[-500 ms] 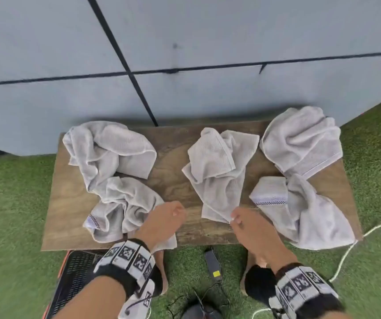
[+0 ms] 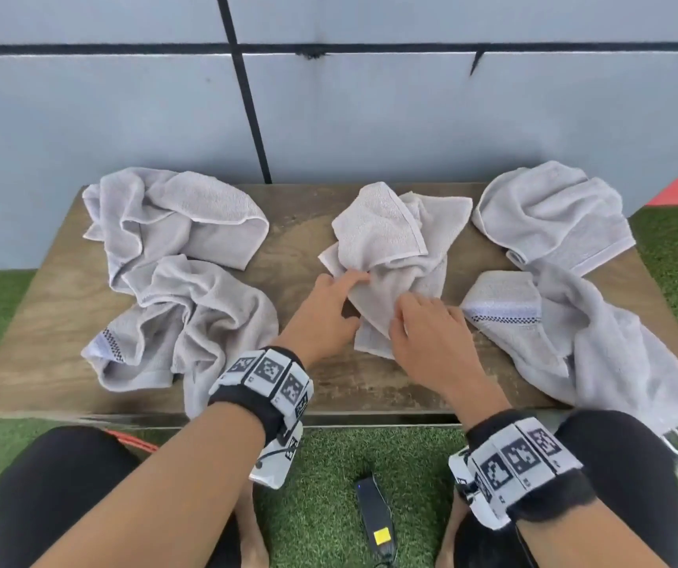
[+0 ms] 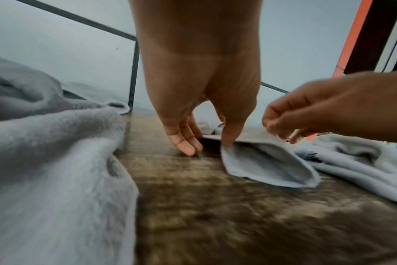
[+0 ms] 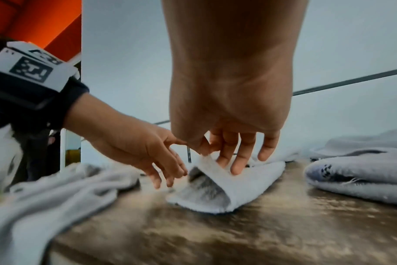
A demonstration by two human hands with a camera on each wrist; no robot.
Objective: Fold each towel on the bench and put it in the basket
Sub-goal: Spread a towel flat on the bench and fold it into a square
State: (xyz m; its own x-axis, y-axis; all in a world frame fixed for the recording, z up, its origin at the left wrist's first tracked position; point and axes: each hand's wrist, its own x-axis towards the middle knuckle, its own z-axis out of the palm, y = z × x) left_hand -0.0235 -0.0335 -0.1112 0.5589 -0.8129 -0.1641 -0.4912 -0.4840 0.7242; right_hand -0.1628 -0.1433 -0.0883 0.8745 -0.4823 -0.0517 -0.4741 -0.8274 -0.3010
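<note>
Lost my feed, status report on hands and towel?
Right hand pinching crumpled grey middle towel. Left hand at its edge, fingers straight. Wooden bench: nothing blocking.

1. No words, brand names or numbers can be read in any view.
2. The band on the left wrist (image 2: 265, 375) carries square black-and-white coded markers, patterns only, with no letters.
3. The band on the right wrist (image 2: 521, 457) carries the same kind of markers, likewise with no letters or numbers.
4. The small yellow label (image 2: 382, 537) on the dark device (image 2: 372, 506) on the grass shows no legible print.
</note>
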